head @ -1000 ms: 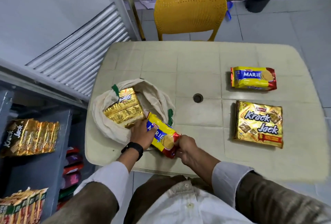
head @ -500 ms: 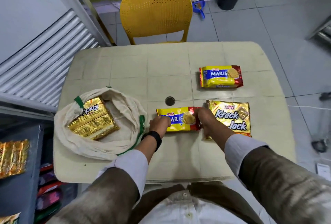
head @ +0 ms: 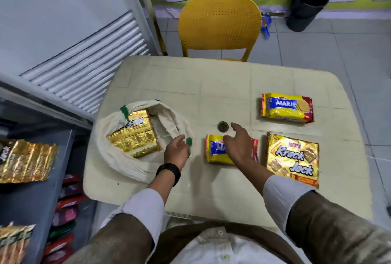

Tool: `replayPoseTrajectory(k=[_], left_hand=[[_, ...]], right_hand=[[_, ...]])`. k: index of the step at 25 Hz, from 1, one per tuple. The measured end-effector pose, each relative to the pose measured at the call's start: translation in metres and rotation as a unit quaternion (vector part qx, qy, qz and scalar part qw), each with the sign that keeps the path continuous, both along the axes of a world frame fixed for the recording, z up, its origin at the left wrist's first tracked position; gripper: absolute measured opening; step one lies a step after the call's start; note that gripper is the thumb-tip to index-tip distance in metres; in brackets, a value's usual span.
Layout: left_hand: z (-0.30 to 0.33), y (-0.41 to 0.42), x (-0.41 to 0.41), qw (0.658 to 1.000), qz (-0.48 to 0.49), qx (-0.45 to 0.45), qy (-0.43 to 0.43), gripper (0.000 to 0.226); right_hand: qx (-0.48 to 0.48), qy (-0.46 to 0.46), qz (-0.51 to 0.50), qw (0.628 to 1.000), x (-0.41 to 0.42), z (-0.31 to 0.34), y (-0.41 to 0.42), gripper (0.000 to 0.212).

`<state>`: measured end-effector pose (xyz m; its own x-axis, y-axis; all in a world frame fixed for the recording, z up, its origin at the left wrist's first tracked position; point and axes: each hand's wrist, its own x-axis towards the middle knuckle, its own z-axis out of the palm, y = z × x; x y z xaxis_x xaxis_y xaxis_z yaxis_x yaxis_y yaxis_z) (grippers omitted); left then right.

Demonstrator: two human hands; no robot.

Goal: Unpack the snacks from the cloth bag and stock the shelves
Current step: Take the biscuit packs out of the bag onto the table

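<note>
An open cream cloth bag [head: 110, 153] lies at the table's left with a gold Krack Jack pack [head: 135, 137] inside. A yellow Marie pack [head: 213, 153] lies flat near the table's middle, partly covered by my right hand [head: 239, 147], which hovers over it with relaxed fingers and holds nothing. My left hand [head: 176, 152] is at the bag's right rim, beside its green trim, fingers loose and empty. A second Marie pack [head: 286, 107] and a Krack Jack pack [head: 293, 158] lie to the right.
The beige table [head: 211, 86] has a centre hole [head: 223, 126]. A yellow chair [head: 220, 25] stands behind it and a black bin [head: 306, 8] by the wall. The grey shelf unit [head: 42, 200] on the left holds gold Krack Jack packs [head: 25, 160] and other snacks.
Both hands carried the Marie pack from the bag to the table's middle, set it down and let go. My left hand has moved back to the bag.
</note>
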<state>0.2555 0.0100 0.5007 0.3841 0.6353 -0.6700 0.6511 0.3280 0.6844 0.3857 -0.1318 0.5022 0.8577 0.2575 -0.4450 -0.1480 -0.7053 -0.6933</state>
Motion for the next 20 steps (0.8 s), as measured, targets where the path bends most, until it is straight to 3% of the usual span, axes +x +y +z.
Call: replayPoseTrajectory(k=[4, 9, 13, 17, 20], left_hand=[[0.002, 0.067, -0.05, 0.99, 0.131, 0.046, -0.006, 0.039], [-0.001, 0.131, -0.097, 0.984, 0.148, 0.089, 0.039, 0.053], [0.0, 0.167, -0.118, 0.981, 0.118, 0.131, 0.081, 0.058], [0.0, 0.202, -0.121, 0.984, 0.045, 0.13, 0.112, 0.059], [0.002, 0.228, -0.12, 0.986, -0.023, 0.077, 0.148, 0.061]], right_hand=[[0.075, 0.01, 0.141, 0.987, -0.044, 0.009, 0.082, 0.052], [0.061, 0.043, 0.266, 0.961, -0.09, -0.003, 0.167, 0.056], [0.046, 0.02, 0.273, 0.961, -0.099, -0.019, 0.215, 0.065], [0.034, 0.083, 0.224, 0.971, -0.096, -0.029, 0.245, 0.047], [0.044, 0.155, 0.166, 0.973, -0.095, -0.028, 0.259, 0.039]])
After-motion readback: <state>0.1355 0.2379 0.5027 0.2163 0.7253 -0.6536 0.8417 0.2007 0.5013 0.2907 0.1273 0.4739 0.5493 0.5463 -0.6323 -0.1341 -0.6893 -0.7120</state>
